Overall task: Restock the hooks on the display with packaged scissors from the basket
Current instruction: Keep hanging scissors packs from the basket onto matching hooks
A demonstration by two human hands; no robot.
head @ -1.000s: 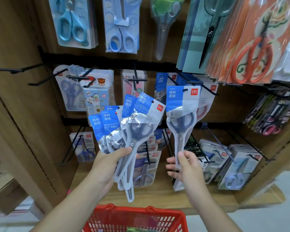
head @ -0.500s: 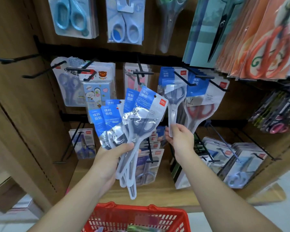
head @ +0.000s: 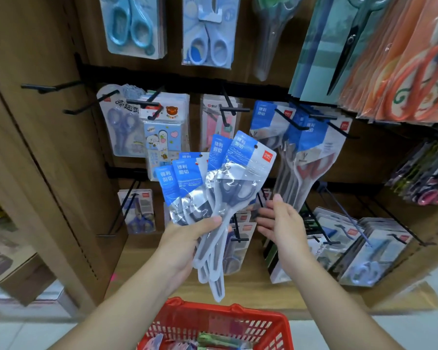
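My left hand (head: 187, 243) grips a fan of several packaged scissors (head: 220, 183), clear bags with blue headers, held up before the display. My right hand (head: 281, 223) hovers just right of the fan with fingers relaxed and holds nothing. Matching blue-header packs (head: 271, 132) hang on a black hook (head: 287, 121) at the middle row, right of centre, beside red-handled packs (head: 316, 157). The red basket (head: 276, 324) sits at the bottom edge with a few packs inside.
Two bare black hooks (head: 48, 87) stick out at the left of the middle rail. Other scissors packs fill the upper row, the right side and the lower pegs (head: 374, 248). A wooden side panel (head: 36, 122) walls the left.
My right hand hung its single pack on the middle-row hook, let go and dropped back beside the fan. The left hand kept its bundle. The view moved closer to the display.
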